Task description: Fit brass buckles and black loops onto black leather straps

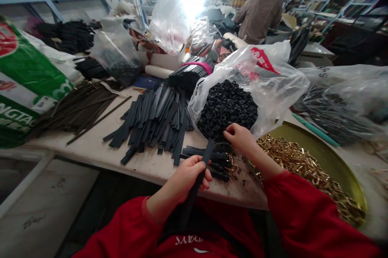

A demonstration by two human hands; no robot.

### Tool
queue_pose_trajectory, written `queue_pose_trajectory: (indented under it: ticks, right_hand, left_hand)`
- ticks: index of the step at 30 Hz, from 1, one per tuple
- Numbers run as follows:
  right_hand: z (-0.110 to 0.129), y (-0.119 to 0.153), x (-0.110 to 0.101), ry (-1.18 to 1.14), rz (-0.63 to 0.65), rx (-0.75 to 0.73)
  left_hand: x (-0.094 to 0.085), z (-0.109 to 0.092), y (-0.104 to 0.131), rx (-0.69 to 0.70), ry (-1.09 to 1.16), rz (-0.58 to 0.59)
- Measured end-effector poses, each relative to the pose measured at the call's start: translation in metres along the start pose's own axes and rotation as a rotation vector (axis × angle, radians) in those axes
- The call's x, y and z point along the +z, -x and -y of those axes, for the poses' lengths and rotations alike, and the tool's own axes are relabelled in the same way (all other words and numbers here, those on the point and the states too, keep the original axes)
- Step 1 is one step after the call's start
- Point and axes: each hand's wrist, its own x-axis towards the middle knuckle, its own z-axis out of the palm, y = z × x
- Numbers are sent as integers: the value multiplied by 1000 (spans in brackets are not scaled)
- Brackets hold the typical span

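Note:
My left hand point(194, 171) is closed round a flat black strap point(207, 152), which slants up from my lap past the table edge. My right hand point(238, 136) is pinched at the near edge of a pile of small black loops point(228, 106) in an open clear plastic bag. Whether a loop is between those fingertips is too small to tell. Between my hands lies a bundle of black straps with gold buckles point(222, 165) on the table. Many loose black straps point(157, 114) are fanned out beyond my left hand.
A round yellow tray point(339, 169) of gold buckles point(303, 161) stands to the right. Brown strips point(81, 106) and a green-and-white sack point(27, 84) are on the left. Plastic bags crowd the back of the table point(100, 149). Another person point(260, 11) stands farther off.

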Motion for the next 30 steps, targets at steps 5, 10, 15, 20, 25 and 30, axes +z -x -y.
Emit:
queue_pose_trajectory:
  ticks: [5,10,15,20,25,30]
  right_hand:
    - [2,40,-13,-952,259,197]
    - [9,73,-9,-1234,298,263]
    - [9,84,-13,-1325,159,282]
    - [11,95,-17,-1420,186,300]
    - [7,104,-14,-1397,253,319]
    - [4,108,-11,-1454,244,385]
  left_hand:
    - [7,0,2,-20,-1,55]
    - [11,3,9,-67,-12,84]
    - [13,9,16,36,-109,53]
    - [16,15,19,170,-271,-6]
    - [14,19,23,150,-311,42]
    - [18,16,31,82,-304,42]
